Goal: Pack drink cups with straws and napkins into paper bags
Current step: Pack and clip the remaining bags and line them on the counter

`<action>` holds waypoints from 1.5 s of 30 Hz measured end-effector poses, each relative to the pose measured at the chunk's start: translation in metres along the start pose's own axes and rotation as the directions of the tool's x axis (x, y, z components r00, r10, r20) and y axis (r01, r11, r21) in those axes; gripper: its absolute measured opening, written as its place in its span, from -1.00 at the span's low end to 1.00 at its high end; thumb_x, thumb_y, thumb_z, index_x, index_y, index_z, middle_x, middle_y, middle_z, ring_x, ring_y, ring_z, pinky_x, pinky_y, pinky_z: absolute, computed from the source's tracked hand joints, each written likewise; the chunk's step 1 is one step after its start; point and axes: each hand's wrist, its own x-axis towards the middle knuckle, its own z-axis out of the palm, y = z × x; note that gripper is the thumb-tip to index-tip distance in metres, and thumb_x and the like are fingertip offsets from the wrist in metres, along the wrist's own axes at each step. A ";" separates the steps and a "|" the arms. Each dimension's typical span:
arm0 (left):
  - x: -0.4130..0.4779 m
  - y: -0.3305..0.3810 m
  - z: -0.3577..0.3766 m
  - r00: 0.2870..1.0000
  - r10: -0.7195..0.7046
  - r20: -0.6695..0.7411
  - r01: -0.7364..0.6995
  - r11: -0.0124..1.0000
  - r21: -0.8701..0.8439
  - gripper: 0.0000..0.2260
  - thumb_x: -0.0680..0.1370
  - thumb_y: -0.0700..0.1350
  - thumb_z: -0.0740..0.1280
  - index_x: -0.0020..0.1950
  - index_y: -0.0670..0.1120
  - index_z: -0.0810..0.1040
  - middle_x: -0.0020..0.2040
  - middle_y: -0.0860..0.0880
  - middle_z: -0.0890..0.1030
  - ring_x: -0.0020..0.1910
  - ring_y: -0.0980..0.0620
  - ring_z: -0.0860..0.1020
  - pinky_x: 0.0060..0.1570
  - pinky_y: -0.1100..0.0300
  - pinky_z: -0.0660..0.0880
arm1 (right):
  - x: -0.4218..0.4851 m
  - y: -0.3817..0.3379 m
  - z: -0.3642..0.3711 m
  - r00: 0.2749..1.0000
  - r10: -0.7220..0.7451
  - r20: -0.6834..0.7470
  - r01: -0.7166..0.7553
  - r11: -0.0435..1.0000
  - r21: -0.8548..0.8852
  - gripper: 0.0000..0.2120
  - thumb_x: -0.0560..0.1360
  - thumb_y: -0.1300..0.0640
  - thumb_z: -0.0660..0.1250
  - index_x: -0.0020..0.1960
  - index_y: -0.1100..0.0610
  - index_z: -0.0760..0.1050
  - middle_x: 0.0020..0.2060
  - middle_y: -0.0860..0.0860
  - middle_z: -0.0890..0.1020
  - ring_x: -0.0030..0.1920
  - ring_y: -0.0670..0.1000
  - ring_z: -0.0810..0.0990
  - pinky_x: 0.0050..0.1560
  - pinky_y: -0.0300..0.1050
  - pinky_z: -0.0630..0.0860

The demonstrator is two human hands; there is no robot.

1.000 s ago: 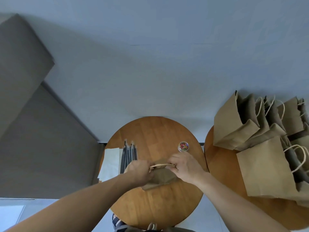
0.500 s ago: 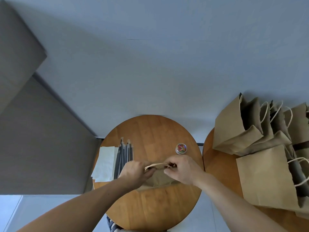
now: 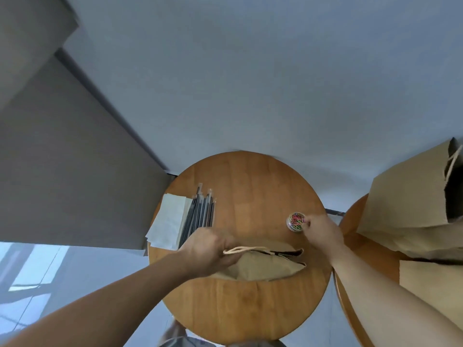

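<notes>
Keep the left hand [image 3: 209,251] gripping the rope handles [image 3: 244,249] and top edge of the paper bag [image 3: 265,267], lying near centre on the round table [image 3: 250,186]. With the right hand [image 3: 323,230] pinching at the tub of coloured clips [image 3: 295,221], far and right of the bag, take just one clip, seemingly for closing the top. Hold both edges flush; avoid tipping the tub.

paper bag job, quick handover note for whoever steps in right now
Left hand grips the paper bag by its handles, top nearly closed, on the round table.
Right hand is at the tub of coloured clips; clip picked or not, cannot tell.
Straws and napkins lie at the table's left; more bags stand on the next table.
Done: contents hidden. Left: probably clip this bag shut.
</notes>
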 end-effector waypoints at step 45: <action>-0.015 0.015 0.007 0.984 0.139 -0.112 -0.129 0.987 0.096 -0.81 0.64 -0.06 0.23 -0.11 -0.02 0.59 -0.28 0.09 0.58 -0.33 0.12 0.48 -0.24 0.37 0.24 | 0.023 0.005 0.020 0.998 0.019 -0.065 -0.005 0.979 0.206 -0.91 0.54 0.13 0.36 -0.02 0.08 0.64 -0.11 0.03 0.67 -0.18 -0.04 0.48 -0.32 -0.21 0.36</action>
